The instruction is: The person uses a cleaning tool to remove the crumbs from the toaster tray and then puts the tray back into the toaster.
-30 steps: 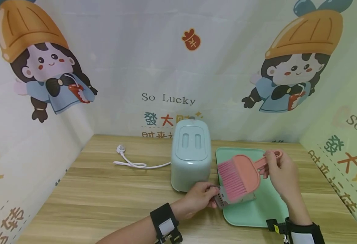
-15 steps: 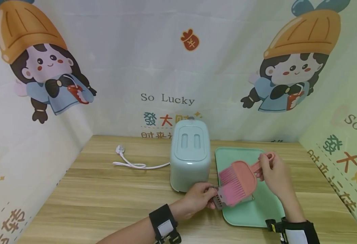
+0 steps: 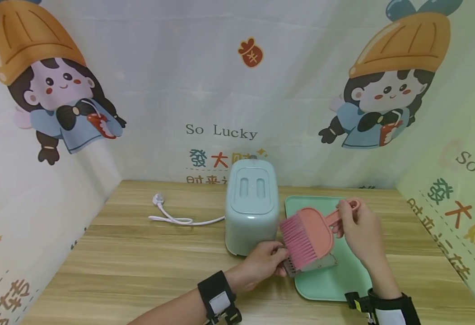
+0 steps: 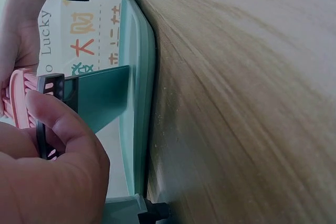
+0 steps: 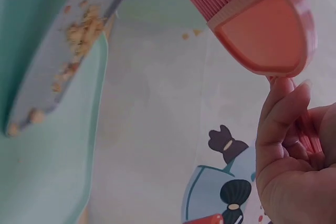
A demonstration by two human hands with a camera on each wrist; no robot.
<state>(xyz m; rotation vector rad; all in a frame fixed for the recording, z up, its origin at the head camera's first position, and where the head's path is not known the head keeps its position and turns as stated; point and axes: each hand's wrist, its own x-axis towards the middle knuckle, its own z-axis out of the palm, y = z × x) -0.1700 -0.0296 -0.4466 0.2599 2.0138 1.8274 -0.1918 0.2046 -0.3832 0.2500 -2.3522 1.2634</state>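
My left hand [image 3: 262, 262] pinches the dark slotted end of a flat crumb tray [image 3: 320, 263], between thumb and fingers. The crumb tray slants above a mint-green serving tray [image 3: 345, 282]; crumbs [image 5: 84, 31] are scattered along it in the right wrist view. By its handle, my right hand [image 3: 361, 232] holds a pink hand brush [image 3: 314, 232]. Its bristles overlap the slotted end in the head view, hiding part of the crumb tray. A mint-green toaster [image 3: 251, 225] stands upright just left of the serving tray, close behind my left hand.
The toaster's white cord [image 3: 201, 222] runs left across the wooden table [image 3: 140, 271] to a plug [image 3: 158, 199]. A printed cloth [image 3: 221, 90] with cartoon figures walls the back and both sides.
The brush first dipped along the crumb tray, then lifted and shifted left toward its slotted end. My right hand moved left with it; my left hand keeps its pinch nearly in place.
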